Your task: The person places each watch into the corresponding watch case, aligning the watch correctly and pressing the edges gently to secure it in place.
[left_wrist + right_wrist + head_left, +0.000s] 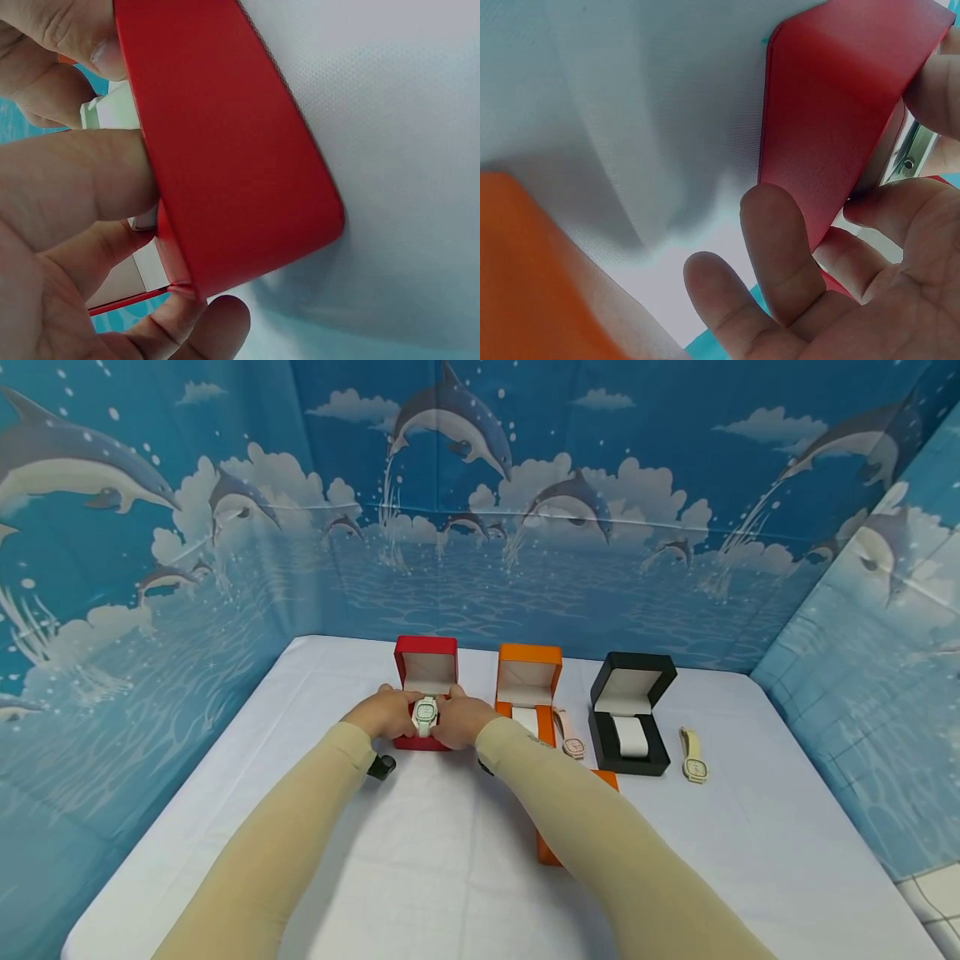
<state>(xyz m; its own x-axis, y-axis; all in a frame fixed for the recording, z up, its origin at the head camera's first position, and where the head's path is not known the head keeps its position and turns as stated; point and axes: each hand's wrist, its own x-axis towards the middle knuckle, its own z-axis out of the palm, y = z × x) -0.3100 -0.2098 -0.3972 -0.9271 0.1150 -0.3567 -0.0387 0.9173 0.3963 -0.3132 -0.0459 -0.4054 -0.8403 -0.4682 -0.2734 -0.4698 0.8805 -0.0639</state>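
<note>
We saw both hands meet over the open red box point(425, 670) at the back of the white table point(450, 860). The left hand point(386, 713) and the right hand point(459, 720) closed in from either side on a white watch point(425, 715) that sat in the box's base. In the wrist views, fingers point(67, 187) of the left hand curled against the box's red wall and pinched the watch; the right hand's fingers point(780, 247) wrapped the opposite wall, with the watch's metal edge point(913, 150) showing between them. To the right stood an open orange box point(528, 681) and an open black box point(630, 710), well apart from the hands. A pink watch point(570, 735) lay between those two boxes, and a cream watch point(693, 756) lay beside the black one.
</note>
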